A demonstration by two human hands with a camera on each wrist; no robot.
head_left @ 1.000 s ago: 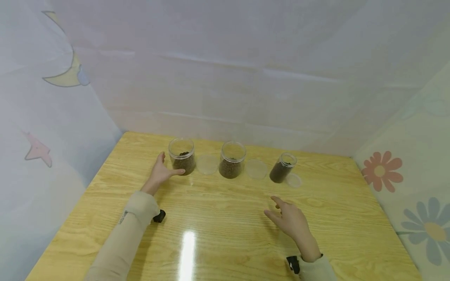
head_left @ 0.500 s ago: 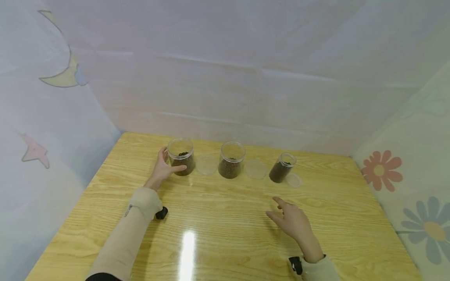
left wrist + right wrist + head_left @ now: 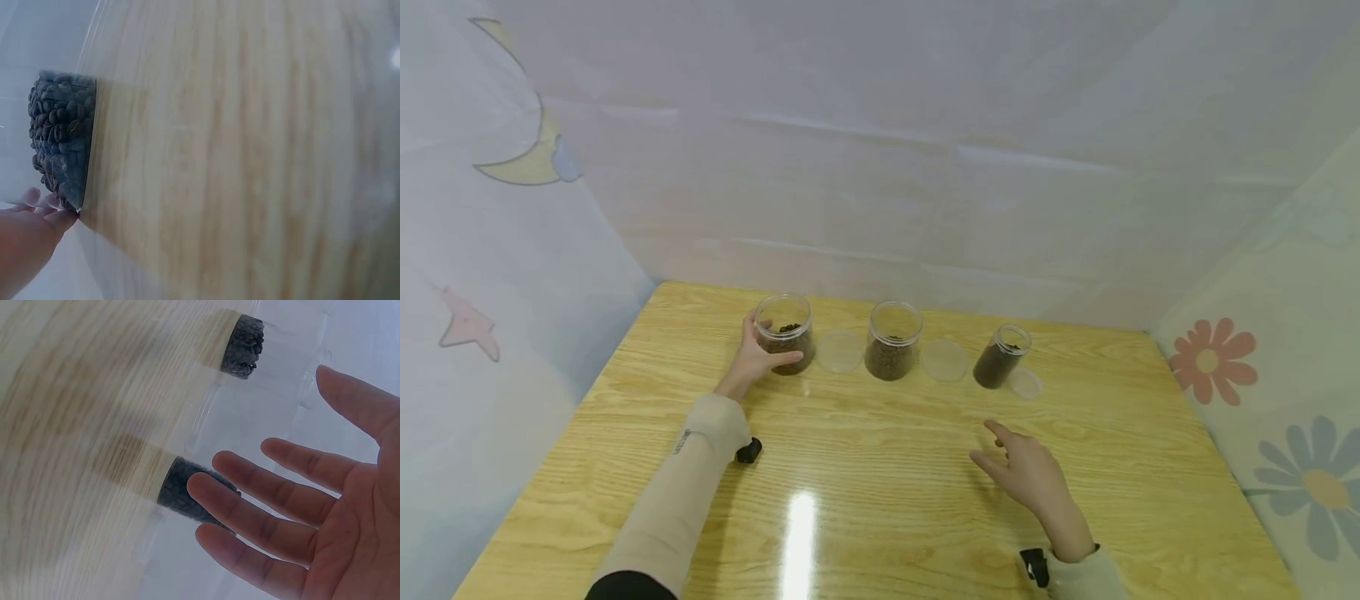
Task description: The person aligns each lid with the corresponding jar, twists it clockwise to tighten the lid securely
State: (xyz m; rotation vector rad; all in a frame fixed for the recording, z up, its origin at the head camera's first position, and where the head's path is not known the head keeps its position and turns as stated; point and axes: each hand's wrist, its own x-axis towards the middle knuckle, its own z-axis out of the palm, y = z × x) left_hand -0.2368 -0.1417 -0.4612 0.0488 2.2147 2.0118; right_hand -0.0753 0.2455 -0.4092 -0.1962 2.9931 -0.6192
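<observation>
1. My left hand [image 3: 754, 357] grasps the left jar [image 3: 795, 340], thumb across its front, fingers round its far left side. One second ago those fingers stood off the glass; the gap has since closed.
2. My right hand [image 3: 1028, 468] is released, fingers loosely extended, holding nothing, nearer me than the jars. Its pose is practically unchanged.
3. The left jar stands upright and lidless on the tabletop [image 3: 880, 467], partly filled with dark beans [image 3: 61, 128]; I note no clear shift in its position.
4. To its right stand the middle jar [image 3: 892, 348] and the narrower right jar [image 3: 997, 363], both uncapped, with dark contents, and unmoved.
5. Translucent lids [image 3: 840, 352] lie just beside the jars.
6. A pale backdrop [image 3: 880, 183] rises behind.
</observation>
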